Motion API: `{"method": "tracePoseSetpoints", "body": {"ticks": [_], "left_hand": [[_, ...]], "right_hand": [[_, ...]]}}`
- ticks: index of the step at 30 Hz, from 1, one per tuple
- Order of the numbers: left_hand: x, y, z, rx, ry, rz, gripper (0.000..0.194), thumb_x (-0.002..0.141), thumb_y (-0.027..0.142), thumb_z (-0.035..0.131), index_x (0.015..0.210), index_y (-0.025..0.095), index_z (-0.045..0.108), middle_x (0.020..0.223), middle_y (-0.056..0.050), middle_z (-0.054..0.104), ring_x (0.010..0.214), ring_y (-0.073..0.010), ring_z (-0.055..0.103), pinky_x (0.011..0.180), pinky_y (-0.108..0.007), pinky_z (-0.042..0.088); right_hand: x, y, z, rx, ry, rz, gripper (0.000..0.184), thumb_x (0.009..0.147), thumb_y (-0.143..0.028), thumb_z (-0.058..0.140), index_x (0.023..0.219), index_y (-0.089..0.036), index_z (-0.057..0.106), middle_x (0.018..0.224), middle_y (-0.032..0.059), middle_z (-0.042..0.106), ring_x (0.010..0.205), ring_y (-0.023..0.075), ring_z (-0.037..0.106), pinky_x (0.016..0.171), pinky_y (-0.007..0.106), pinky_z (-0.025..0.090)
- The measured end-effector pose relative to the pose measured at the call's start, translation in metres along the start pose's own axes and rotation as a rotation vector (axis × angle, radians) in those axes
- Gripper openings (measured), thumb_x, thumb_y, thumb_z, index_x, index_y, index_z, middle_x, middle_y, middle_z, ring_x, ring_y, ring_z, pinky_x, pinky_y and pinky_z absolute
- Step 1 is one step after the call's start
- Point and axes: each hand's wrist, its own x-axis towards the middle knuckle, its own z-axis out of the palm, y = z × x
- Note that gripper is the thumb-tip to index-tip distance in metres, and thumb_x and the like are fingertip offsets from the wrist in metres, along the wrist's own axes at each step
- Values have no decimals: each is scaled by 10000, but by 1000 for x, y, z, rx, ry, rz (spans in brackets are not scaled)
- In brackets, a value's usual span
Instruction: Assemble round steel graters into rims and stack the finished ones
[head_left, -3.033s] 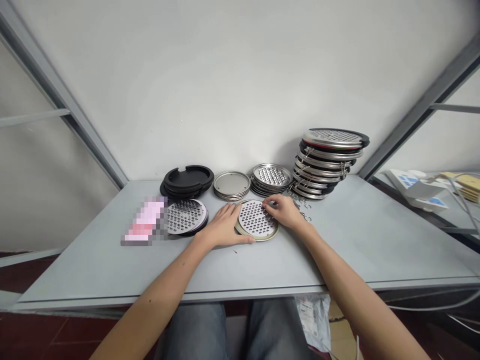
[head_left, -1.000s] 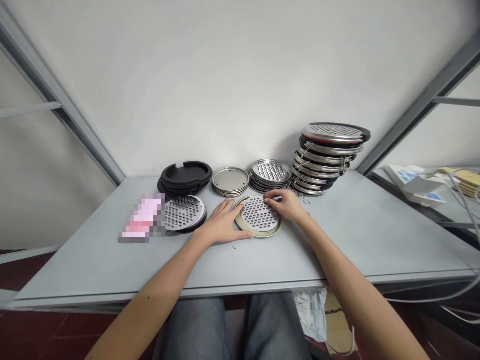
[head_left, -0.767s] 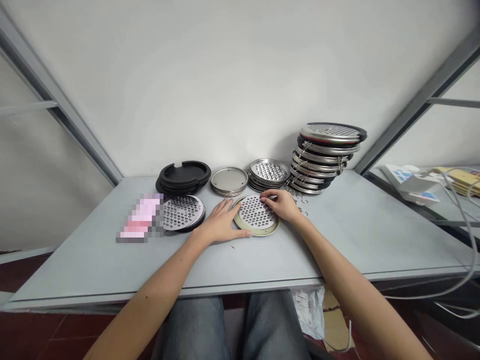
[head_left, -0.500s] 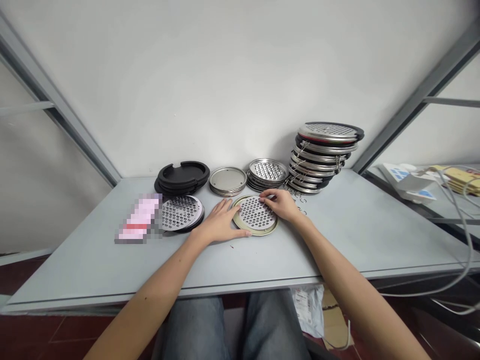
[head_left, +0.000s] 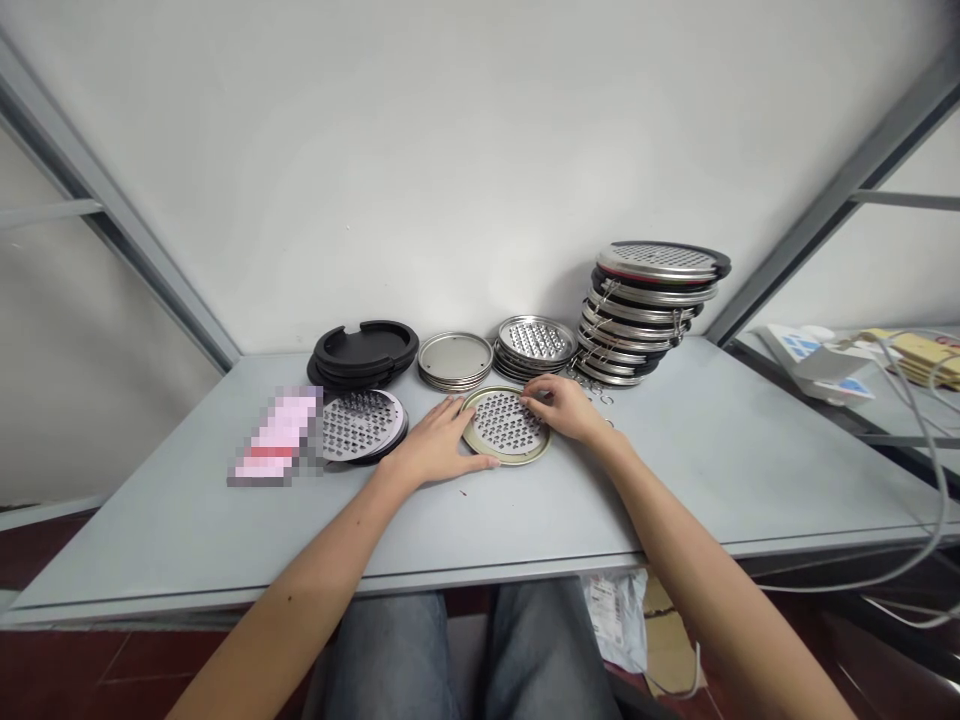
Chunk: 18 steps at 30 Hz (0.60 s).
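In front of me a round perforated grater plate (head_left: 507, 422) sits inside a shallow gold-toned metal ring (head_left: 517, 460) on the table. My left hand (head_left: 433, 445) rests at the ring's left side, fingers spread, with the index fingertip near the upper left rim and the thumb along the lower edge. At the upper right edge, the fingers of my right hand (head_left: 564, 405) are bent and pressed together on the grater plate; exactly what lies under the fingertips is hidden. Several small metal rings (head_left: 606, 399) lie just beyond the right hand.
Behind stand black round holders (head_left: 366, 350), plain metal discs (head_left: 455, 357), shiny graters (head_left: 536, 343) and a tall leaning stack of assembled graters (head_left: 649, 310). Loose grater plates (head_left: 358, 425) lie left, beside a blurred pink item (head_left: 277, 430). Cables and a white box (head_left: 840, 365) are right.
The grater plate and its ring have shifted slightly left and turned a little between my hands. Both hands keep nearly the same position.
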Motion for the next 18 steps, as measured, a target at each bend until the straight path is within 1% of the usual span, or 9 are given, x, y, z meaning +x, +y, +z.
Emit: {"method": "tracePoseSetpoints", "body": {"ticks": [4,8,13,18], "left_hand": [[0,-1,-1,17,2,10,993,713,763,512,1441,114,330,1540,-171,236,1435,-318,177,1161,-421,199],[1,-2,2,13,4,16,1009,714,774,495,1463,131,289,1550,-159,212,1437,-316,171,1161,-425,197],[1,-2,2,22,-12,-9,994,711,787,482,1440,125,341,1549,-169,209,1436,-323,170,1158,-430,199],[1,-1,0,17,-18,-20,964,709,780,498,1417,136,377,1544,-169,227,1436,-313,175,1156,-426,206]], "right_hand": [[0,-1,-2,0,-38,-6,108,794,-228,616,812,-195,718,961,61,702,885,201,634,796,311,479],[1,-1,1,7,-47,13,99,786,-208,617,811,-187,710,954,65,700,884,201,632,802,313,477],[1,-1,2,6,-57,9,101,780,-203,614,812,-186,708,966,65,696,883,199,630,800,312,479],[0,-3,-1,-9,-96,16,90,753,-222,641,792,-187,714,1035,76,675,915,207,629,859,336,473]]}}
